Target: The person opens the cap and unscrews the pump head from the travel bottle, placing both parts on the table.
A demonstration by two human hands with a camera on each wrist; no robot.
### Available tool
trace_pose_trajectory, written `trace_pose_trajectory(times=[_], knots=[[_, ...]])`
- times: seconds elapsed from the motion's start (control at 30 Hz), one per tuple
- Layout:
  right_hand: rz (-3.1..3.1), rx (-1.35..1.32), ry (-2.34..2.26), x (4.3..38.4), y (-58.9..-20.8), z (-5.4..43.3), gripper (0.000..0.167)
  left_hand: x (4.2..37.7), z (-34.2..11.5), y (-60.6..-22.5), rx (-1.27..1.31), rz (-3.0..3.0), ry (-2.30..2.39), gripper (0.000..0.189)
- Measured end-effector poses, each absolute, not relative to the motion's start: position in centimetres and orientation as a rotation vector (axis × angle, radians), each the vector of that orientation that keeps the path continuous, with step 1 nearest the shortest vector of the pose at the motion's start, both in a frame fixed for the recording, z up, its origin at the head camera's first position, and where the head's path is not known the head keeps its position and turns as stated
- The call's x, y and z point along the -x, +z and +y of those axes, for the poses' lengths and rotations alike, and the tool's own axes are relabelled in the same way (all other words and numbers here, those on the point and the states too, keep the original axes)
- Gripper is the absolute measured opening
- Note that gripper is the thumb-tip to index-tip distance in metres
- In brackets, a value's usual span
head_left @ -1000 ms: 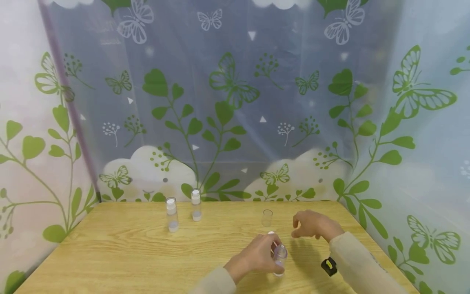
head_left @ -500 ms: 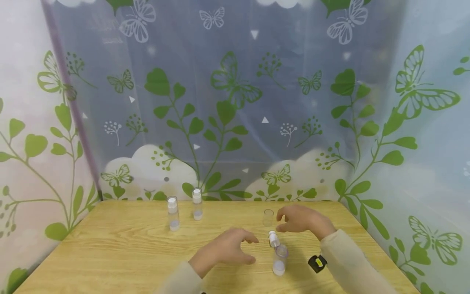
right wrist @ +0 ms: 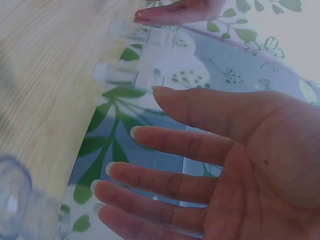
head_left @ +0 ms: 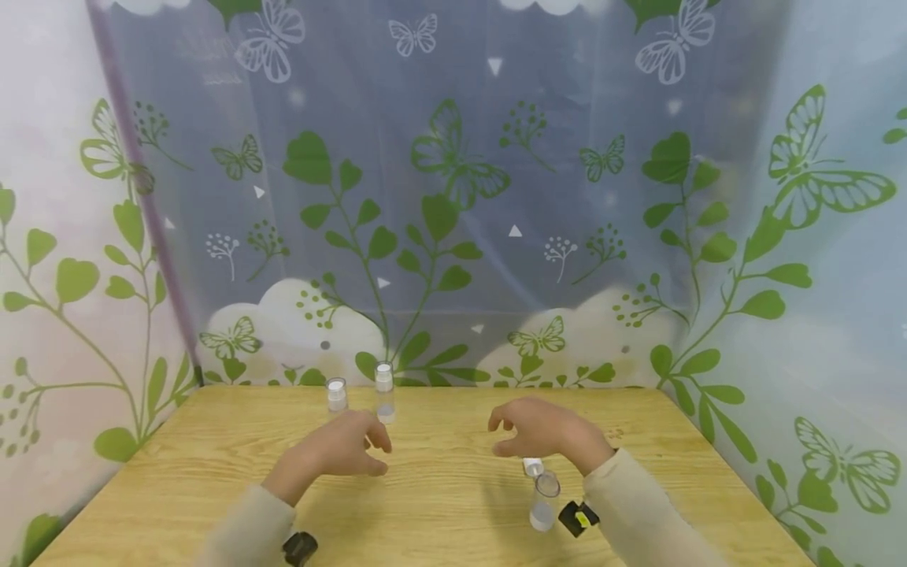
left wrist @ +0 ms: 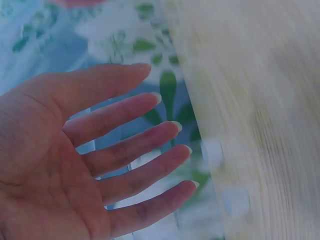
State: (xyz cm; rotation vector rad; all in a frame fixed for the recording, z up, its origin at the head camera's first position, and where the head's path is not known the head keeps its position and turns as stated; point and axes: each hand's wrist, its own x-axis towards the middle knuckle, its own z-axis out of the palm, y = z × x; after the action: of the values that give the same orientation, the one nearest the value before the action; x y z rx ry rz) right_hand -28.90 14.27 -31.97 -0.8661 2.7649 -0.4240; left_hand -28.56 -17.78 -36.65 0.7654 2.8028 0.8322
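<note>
My left hand (head_left: 329, 453) hovers over the table's left part, fingers loosely extended and holding nothing. Just behind it a small clear pump bottle with a white top (head_left: 336, 392) is partly hidden by the hand. A second such pump bottle (head_left: 384, 394) stands beside that one, farther back. My right hand (head_left: 549, 431) is raised with relaxed fingers and an empty palm, as the right wrist view confirms. Below it stands an open clear bottle (head_left: 542, 508) with a whitish base. Right behind that bottle is a white pump head (head_left: 533, 467). The clear cap is hidden behind my right hand.
A wood-grain table (head_left: 439, 504) reaches back to a curtain (head_left: 453, 260) printed with leaves and butterflies, which also flanks both sides. Black wrist-worn devices sit on the left wrist (head_left: 301, 547) and right wrist (head_left: 579, 517).
My left hand has let go of the clear bottle and moved left to the two pump bottles. My right hand has moved left, passing in front of the clear cap.
</note>
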Motion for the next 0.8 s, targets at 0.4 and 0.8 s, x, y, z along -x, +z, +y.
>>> trace_pose_trajectory(times=[0.4,0.8], knots=[[2.755,0.902,-0.399,28.0,-31.6,12.4,0.029,31.9,-23.6,-36.9,-0.306,2.846,0.732,0.029],[2.714,0.912,-0.319,28.1,-32.4,10.7,0.031,34.7,-25.5,-39.7,-0.039,2.839,1.032,0.057]])
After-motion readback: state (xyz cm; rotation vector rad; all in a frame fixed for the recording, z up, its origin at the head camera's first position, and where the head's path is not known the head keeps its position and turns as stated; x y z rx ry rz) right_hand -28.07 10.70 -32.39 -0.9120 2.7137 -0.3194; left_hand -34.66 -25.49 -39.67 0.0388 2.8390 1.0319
